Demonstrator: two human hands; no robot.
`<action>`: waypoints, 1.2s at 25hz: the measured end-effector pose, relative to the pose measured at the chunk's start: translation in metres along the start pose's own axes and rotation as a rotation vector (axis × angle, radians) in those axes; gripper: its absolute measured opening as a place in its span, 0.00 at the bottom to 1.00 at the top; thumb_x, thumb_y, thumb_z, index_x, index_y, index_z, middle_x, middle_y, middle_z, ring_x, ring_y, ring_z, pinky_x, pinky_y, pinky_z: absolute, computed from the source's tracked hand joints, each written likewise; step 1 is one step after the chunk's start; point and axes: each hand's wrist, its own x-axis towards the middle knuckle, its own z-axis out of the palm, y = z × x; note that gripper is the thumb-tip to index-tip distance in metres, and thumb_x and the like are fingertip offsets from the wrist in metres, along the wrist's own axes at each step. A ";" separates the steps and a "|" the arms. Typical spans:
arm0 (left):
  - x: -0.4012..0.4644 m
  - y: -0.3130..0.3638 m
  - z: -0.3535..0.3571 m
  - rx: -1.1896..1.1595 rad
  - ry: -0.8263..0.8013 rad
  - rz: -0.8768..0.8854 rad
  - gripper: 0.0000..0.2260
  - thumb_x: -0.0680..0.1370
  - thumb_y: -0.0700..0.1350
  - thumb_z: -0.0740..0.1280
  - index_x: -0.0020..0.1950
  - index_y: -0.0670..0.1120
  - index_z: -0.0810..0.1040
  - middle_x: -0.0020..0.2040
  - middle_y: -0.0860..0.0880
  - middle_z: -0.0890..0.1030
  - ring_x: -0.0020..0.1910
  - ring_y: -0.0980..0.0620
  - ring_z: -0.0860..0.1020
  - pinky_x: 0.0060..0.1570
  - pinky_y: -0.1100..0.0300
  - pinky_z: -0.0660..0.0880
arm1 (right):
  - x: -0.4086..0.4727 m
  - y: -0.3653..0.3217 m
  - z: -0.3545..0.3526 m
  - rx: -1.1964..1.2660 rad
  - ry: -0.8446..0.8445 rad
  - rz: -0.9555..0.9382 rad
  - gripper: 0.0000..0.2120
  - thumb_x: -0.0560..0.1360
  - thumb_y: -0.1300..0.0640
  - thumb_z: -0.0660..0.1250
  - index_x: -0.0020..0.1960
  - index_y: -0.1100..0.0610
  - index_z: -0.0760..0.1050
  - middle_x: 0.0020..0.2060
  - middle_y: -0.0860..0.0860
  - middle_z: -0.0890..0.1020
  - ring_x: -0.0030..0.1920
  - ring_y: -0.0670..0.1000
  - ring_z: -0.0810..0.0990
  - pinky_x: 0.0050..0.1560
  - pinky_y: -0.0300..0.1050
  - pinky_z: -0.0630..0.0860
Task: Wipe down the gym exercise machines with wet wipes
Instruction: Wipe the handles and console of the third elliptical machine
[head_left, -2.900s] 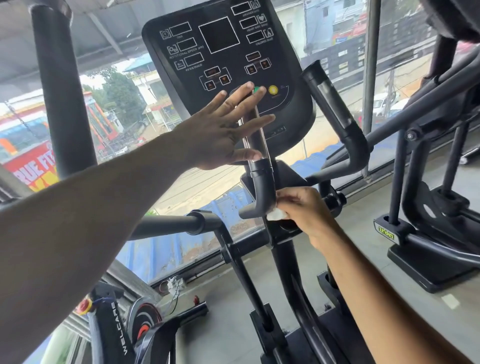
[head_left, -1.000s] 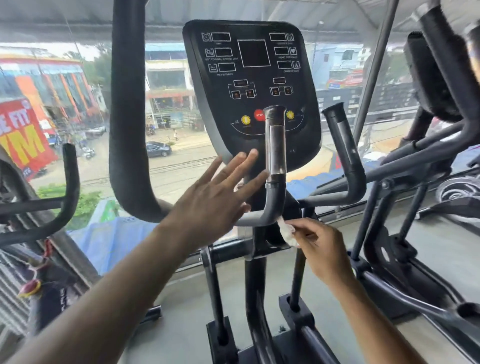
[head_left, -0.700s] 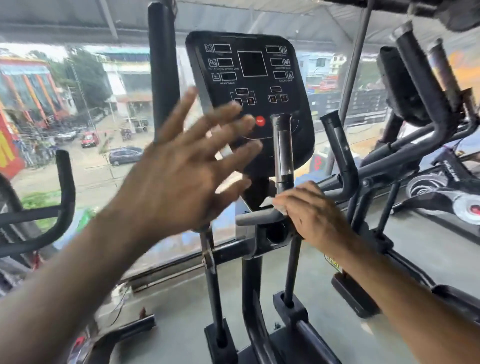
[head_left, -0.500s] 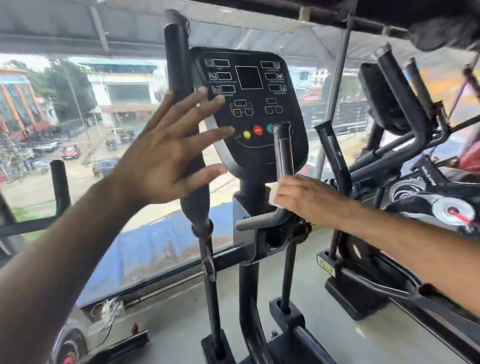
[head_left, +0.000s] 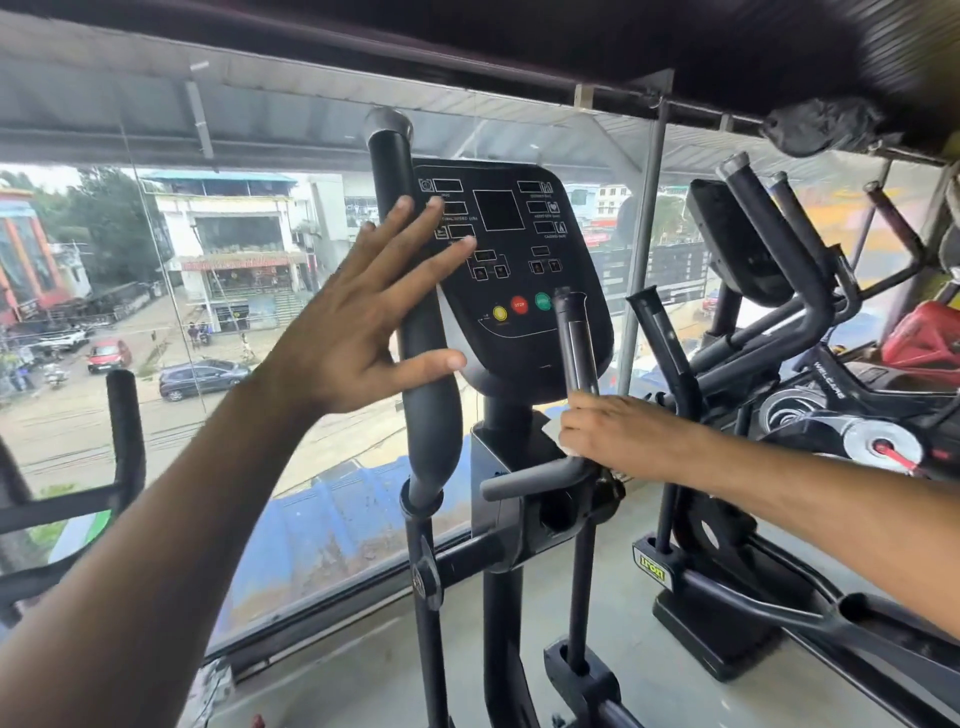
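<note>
Right hand (head_left: 618, 434) grip presses wet wipe (head_left: 551, 430) around handlebar (head_left: 576, 353); left hand (head_left: 363, 332) splayed, empty

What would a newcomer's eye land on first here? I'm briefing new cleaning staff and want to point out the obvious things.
First, the open left hand, fingers spread, raised in front of the tall black padded arm bar and the black control console with yellow, red and green buttons at centre. Just below, the right hand presses a white wet wipe against the base of the short upright black grip.
</note>
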 end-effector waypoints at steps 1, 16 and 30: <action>0.001 -0.005 0.003 -0.055 0.025 0.006 0.37 0.82 0.68 0.57 0.83 0.44 0.62 0.85 0.41 0.53 0.85 0.39 0.47 0.81 0.35 0.51 | 0.002 0.002 -0.001 -0.002 0.016 0.027 0.21 0.67 0.73 0.70 0.38 0.50 0.64 0.39 0.48 0.72 0.45 0.50 0.72 0.34 0.41 0.62; -0.005 -0.008 0.028 -0.241 0.186 -0.032 0.27 0.83 0.54 0.61 0.78 0.39 0.70 0.82 0.36 0.59 0.84 0.33 0.49 0.82 0.40 0.50 | 0.012 0.004 -0.003 -0.128 -0.106 0.016 0.19 0.67 0.71 0.70 0.35 0.50 0.66 0.33 0.48 0.74 0.42 0.52 0.74 0.42 0.47 0.76; -0.004 -0.009 0.031 -0.292 0.199 -0.018 0.24 0.82 0.51 0.64 0.75 0.39 0.74 0.81 0.34 0.60 0.83 0.31 0.49 0.82 0.38 0.49 | 0.093 -0.045 0.020 -0.016 -0.581 0.156 0.09 0.74 0.70 0.65 0.51 0.61 0.79 0.50 0.58 0.81 0.48 0.60 0.81 0.45 0.48 0.76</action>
